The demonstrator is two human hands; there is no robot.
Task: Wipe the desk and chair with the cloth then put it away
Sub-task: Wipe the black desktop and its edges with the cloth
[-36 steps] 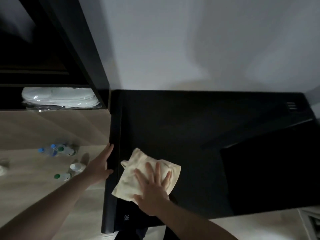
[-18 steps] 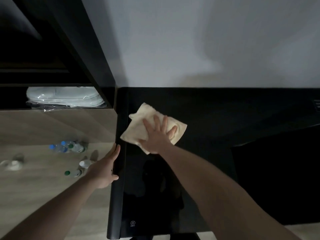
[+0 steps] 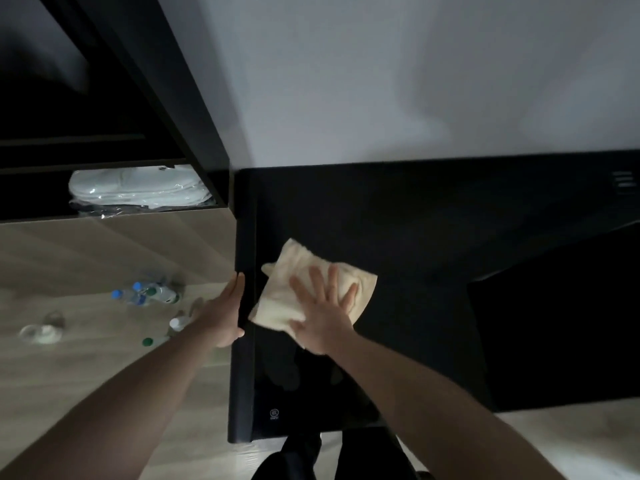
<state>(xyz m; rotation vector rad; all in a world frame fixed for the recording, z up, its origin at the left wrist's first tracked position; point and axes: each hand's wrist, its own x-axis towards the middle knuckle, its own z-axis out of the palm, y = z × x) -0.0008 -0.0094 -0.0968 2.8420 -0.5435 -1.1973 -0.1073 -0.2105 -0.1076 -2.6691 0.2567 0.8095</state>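
A cream cloth lies flat on the glossy black desk, near its left edge. My right hand presses down on the cloth with fingers spread straight. My left hand rests against the desk's rounded left rim, palm on the side, thumb on the rim, fingers straight. A dark chair is partly visible below the desk's front edge.
Several plastic bottles and a loose white cap lie on the wooden floor to the left. A black shelf unit holds wrapped white items. A dark block sits at the desk's right. A white wall stands behind.
My right hand slid the cloth away from me towards the wall, then back towards me along the desk's left side. My left hand stayed on the rim.
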